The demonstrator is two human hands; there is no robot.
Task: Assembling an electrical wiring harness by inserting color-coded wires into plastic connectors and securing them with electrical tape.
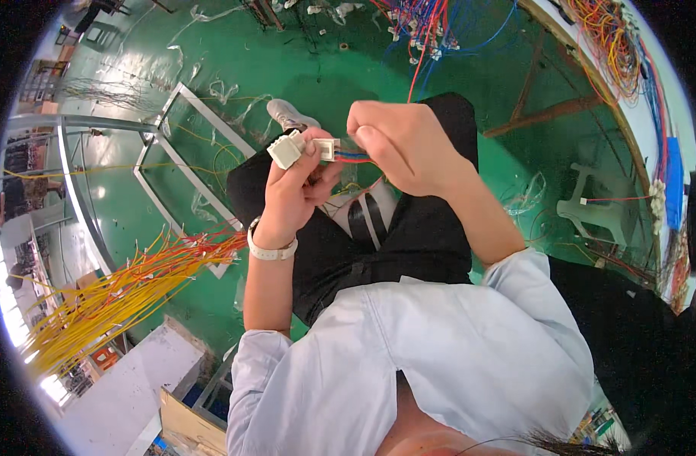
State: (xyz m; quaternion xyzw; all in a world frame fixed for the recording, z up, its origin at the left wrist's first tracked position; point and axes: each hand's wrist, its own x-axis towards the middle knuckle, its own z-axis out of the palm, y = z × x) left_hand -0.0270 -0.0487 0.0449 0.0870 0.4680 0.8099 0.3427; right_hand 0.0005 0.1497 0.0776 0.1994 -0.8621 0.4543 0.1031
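A glossy green floor (245, 64) strewn with clear plastic scraps spreads beneath a seated person in a light shirt (439, 334) and black trousers (439, 235). Above the lap, the left hand (291, 190) pinches a pair of white plastic connectors (286, 151) between thumb and fingers, one blocky and tilted, the other just beside it to the right. Blue and red wires (354, 158) run from the right-hand connector toward the right hand (401, 148), which is closed, thumb against curled fingers, at the wires; the fingers hide whether it truly grips them. A white band (270, 248) circles the left wrist. Beyond the left knee, a metal frame (190, 173) lies on the floor, and a thick bundle of yellow and orange wires (128, 296) with small pale ends fans out at the lower left, near a pale panel (139, 376). At the top, a tangle of red and blue wires (424, 26) hangs down near the curved-looking edge of a desk (549, 29), which carries more loose coloured wires (610, 53). A grey plastic stool (602, 216) is near the desk on the right.
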